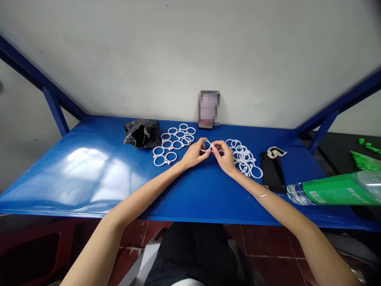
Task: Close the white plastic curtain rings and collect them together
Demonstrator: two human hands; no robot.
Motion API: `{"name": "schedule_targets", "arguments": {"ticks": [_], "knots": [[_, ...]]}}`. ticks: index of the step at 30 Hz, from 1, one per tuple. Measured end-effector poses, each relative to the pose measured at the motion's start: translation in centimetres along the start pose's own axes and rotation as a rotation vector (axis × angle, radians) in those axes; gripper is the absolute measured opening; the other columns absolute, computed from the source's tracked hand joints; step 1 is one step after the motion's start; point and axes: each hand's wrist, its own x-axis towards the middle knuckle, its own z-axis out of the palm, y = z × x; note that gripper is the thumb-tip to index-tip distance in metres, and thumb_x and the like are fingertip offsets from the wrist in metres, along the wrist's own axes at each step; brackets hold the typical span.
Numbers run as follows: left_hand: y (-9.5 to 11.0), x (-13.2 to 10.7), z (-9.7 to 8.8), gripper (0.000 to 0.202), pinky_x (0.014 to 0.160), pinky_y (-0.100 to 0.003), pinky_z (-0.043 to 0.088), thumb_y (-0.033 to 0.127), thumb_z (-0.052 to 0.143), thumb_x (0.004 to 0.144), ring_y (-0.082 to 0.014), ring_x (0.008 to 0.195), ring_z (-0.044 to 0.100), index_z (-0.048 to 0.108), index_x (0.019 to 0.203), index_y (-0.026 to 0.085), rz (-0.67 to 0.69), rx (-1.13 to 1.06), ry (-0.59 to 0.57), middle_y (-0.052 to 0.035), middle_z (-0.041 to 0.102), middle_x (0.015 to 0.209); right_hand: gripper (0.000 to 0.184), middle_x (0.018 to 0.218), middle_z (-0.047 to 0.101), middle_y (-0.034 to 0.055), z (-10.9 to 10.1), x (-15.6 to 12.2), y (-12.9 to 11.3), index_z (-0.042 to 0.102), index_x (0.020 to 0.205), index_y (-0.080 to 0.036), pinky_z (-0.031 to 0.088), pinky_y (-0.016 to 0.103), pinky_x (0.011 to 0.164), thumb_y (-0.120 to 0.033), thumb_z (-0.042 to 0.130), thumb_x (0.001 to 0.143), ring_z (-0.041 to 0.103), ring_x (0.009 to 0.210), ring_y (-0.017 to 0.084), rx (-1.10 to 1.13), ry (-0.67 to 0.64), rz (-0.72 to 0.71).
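Observation:
Both my hands meet over the middle of the blue table [89, 167] and pinch one white plastic ring [206, 146] between them. My left hand [195, 154] grips the ring's left side with thumb and fingers closed. My right hand [226, 157] pinches its right end, a thin bracelet on that wrist. Several white rings lie spread in a group [174, 143] to the left of my hands. A denser pile of white rings [245, 161] lies just right of my right hand.
A crumpled black plastic bag [141, 134] sits left of the rings. A small card or phone [208, 109] leans against the wall. A black phone [272, 171] and a white clip [276, 152] lie at the right, and a lying plastic bottle with a green label [333, 190].

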Motion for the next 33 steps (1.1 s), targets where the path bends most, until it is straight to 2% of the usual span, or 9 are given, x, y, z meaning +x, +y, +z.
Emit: {"name": "schedule_targets", "arguments": {"ticks": [6,12,16,21,25,33], "knots": [[-0.1,0.0,0.0,0.038,0.062,-0.024,0.046,0.043,0.050,0.094,-0.0135,0.068,0.053,0.048,0.120,0.015,0.036,0.035,-0.006,-0.0021,0.054,0.082,0.020,0.097,0.069,0.0049,-0.1,-0.1,0.1,0.062,0.098,-0.023,0.056,0.030,0.066,-0.041,0.053,0.096,0.066,0.080,0.017,-0.017,0.026,0.002],[0.6,0.1,-0.2,0.043,0.076,-0.028,0.052,0.041,0.048,0.097,-0.0199,0.098,0.058,0.047,0.133,0.017,0.058,0.101,-0.026,-0.0107,0.057,0.110,0.020,0.099,0.068,0.0052,-0.1,-0.1,0.1,0.063,0.100,-0.024,0.057,0.030,0.067,-0.041,0.052,0.096,0.066,0.081,0.018,-0.016,0.041,0.003],[0.5,0.0,-0.2,0.047,0.083,-0.032,0.053,0.044,0.050,0.097,-0.0231,0.107,0.059,0.046,0.136,0.019,0.042,0.143,-0.036,-0.0117,0.060,0.116,0.020,0.099,0.068,0.0057,-0.2,0.0,-0.2,0.063,0.100,-0.024,0.057,0.030,0.065,-0.040,0.053,0.096,0.066,0.081,0.017,-0.018,0.036,-0.013],[-0.3,-0.1,0.1,0.047,0.082,-0.032,0.054,0.043,0.054,0.095,-0.0233,0.109,0.060,0.049,0.134,0.018,0.032,0.152,-0.067,-0.0133,0.060,0.126,0.018,0.100,0.066,0.0063,-0.2,0.0,-0.5,0.064,0.100,-0.024,0.055,0.030,0.060,-0.038,0.055,0.095,0.066,0.076,0.017,0.011,-0.014,-0.030],[-0.6,0.0,0.2,0.043,0.078,-0.029,0.055,0.036,0.057,0.094,-0.0223,0.110,0.061,0.049,0.132,0.018,0.041,0.124,-0.063,-0.0134,0.059,0.129,0.015,0.102,0.066,0.0059,-0.1,0.0,-0.3,0.063,0.102,-0.023,0.054,0.028,0.058,-0.034,0.058,0.093,0.065,0.075,0.016,0.042,-0.058,-0.056],[-0.7,0.1,0.2,0.041,0.078,-0.029,0.056,0.030,0.058,0.094,-0.0189,0.098,0.066,0.049,0.131,0.018,0.026,0.092,-0.068,-0.0129,0.061,0.128,0.014,0.097,0.068,0.0052,0.0,0.1,-0.1,0.065,0.099,-0.023,0.054,0.029,0.059,-0.033,0.059,0.092,0.065,0.076,0.017,0.051,-0.072,-0.027]]}}
